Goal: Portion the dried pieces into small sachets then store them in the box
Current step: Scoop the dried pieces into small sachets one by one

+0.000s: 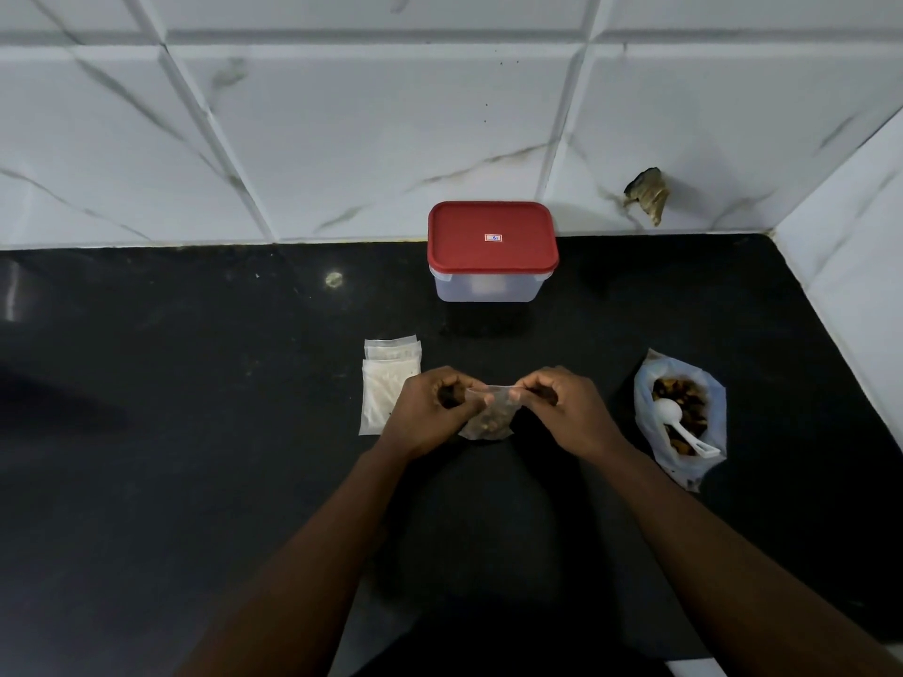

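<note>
Centrally, sachet (pixel 490 421) between both hands (pixel 432 412) (pixel 562 408)

The light is dim and cool. The white tiles (pixel 342 139) beyond my left hand (pixel 430 408) and right hand (pixel 562 412) are the brightest part, their seams bowing toward the frame's edges. On the black counter (pixel 195 481), a small pale glint (pixel 333 279) sits beyond my left hand, and a darker shadow lies between my forearms. The sachet (pixel 488 422) between both hands looks soft.

Bare black counter (pixel 195 408) stretches wide at the left. The red-lidded box (pixel 491 251) stands far centre; sachet stack (pixel 387 386) and open bag (pixel 646 400) flank the middle.
</note>
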The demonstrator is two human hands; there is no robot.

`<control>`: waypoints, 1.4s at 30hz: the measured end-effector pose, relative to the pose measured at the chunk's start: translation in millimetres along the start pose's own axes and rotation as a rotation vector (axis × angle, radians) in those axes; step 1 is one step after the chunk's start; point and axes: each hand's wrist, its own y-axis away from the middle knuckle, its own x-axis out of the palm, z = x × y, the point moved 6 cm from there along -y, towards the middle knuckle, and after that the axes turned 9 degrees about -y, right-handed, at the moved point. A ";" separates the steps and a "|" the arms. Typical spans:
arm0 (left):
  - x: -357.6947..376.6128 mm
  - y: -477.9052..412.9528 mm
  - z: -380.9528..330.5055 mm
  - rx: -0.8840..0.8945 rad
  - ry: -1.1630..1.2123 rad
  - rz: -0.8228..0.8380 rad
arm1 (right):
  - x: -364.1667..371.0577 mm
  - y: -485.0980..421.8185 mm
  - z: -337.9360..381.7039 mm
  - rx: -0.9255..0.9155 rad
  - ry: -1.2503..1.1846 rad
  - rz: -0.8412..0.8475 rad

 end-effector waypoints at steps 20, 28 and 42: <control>-3.1 -8.5 -4.6 -0.005 -0.072 -0.015 | 3.2 -2.8 2.6 0.033 -0.047 0.038; -1.8 -10.4 -3.6 0.005 -0.104 0.014 | 13.6 -11.5 7.9 -0.045 -0.052 0.057; -10.9 -6.8 4.8 -0.024 -0.010 -0.027 | 17.8 -16.3 -9.2 0.018 -0.015 0.061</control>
